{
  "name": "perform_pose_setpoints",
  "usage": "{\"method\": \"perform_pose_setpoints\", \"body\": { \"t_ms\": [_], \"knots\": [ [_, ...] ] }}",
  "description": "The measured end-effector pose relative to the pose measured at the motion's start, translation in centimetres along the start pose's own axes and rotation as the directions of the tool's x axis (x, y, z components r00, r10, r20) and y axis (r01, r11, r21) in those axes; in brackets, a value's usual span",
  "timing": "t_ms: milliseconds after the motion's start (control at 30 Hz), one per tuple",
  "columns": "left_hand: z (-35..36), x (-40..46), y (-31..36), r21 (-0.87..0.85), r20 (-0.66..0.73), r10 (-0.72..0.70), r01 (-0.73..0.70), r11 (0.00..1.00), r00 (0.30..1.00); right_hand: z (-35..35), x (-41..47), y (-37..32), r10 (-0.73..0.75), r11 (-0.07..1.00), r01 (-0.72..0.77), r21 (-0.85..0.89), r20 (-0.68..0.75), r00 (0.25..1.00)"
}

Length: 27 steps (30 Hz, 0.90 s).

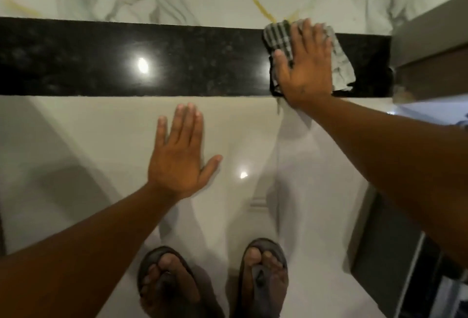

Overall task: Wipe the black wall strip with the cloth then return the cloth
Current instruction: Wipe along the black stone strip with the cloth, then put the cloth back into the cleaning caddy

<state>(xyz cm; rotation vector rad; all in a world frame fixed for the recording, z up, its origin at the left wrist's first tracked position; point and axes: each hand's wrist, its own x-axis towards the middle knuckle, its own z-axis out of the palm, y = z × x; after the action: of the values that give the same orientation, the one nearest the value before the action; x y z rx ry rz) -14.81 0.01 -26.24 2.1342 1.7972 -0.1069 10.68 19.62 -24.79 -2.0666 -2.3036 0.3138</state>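
Observation:
A glossy black wall strip (152,59) runs across the view between white marble above and a pale surface below. My right hand (306,64) lies flat on a grey checked cloth (278,36), pressing it against the strip near its right end. The cloth shows on both sides of the hand and partly overlaps the marble above. My left hand (178,155) is spread with fingers apart, empty, over the pale surface below the strip.
A brown-grey cabinet or ledge (430,39) juts in at the right, just past the strip's end. A dark panel (390,241) stands at lower right. My feet in sandals (212,279) are on the white floor below.

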Motion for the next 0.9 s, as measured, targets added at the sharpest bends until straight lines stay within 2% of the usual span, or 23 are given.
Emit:
{"method": "perform_pose_setpoints", "body": {
  "t_ms": [33,100,133,367,433,500,533,600,700,800,867,900],
  "knots": [
    [-0.4,0.7,0.9,0.005,-0.006,0.006,-0.006,1.000,1.000,-0.1,-0.6,1.3,0.038,0.999,-0.038,0.010,-0.006,0.999],
    [-0.3,2.2,5.9,0.023,0.015,0.145,-0.146,0.989,0.989,-2.4,-2.6,6.4,0.221,0.975,-0.220,0.017,-0.059,0.973],
    [-0.5,2.6,6.2,0.026,0.000,0.159,-0.159,0.987,0.987,-2.5,-2.4,6.8,0.241,0.970,-0.241,0.022,-0.059,0.969],
    [0.0,5.5,5.5,0.022,-0.079,0.152,-0.150,0.988,0.985,-2.0,0.8,4.3,0.118,0.991,-0.120,0.058,0.041,0.992],
    [0.4,6.1,5.0,0.028,-0.036,0.132,-0.131,0.991,0.991,-1.3,0.3,3.0,0.111,0.983,-0.124,0.138,0.101,0.989],
    [-0.4,6.4,5.1,0.037,0.032,0.115,-0.116,0.993,0.993,-1.9,-1.8,2.1,0.171,0.921,-0.213,0.327,0.151,0.974],
    [-1.3,6.4,5.5,0.045,0.066,0.119,-0.122,0.991,0.991,-2.8,-3.2,1.6,0.228,0.846,-0.298,0.443,0.206,0.952],
    [-3.8,5.6,7.1,0.056,0.116,0.182,-0.190,0.980,0.976,-6.0,-7.1,1.2,0.333,0.617,-0.478,0.625,0.343,0.878],
    [-6.8,4.2,10.0,0.042,0.149,0.291,-0.300,0.953,0.945,-11.0,-13.3,1.8,0.449,0.264,-0.611,0.747,0.465,0.763],
    [-9.0,3.4,12.8,0.045,0.191,0.334,-0.348,0.936,0.923,-15.6,-19.5,4.1,0.542,-0.031,-0.639,0.769,0.550,0.636],
    [-10.0,3.0,15.0,0.065,0.232,0.363,-0.387,0.920,0.902,-18.5,-23.6,6.0,0.580,-0.213,-0.577,0.789,0.577,0.575],
    [-10.2,2.7,16.0,0.076,0.245,0.376,-0.405,0.911,0.894,-19.7,-25.2,6.8,0.593,-0.271,-0.540,0.797,0.580,0.559]
  ]
}}
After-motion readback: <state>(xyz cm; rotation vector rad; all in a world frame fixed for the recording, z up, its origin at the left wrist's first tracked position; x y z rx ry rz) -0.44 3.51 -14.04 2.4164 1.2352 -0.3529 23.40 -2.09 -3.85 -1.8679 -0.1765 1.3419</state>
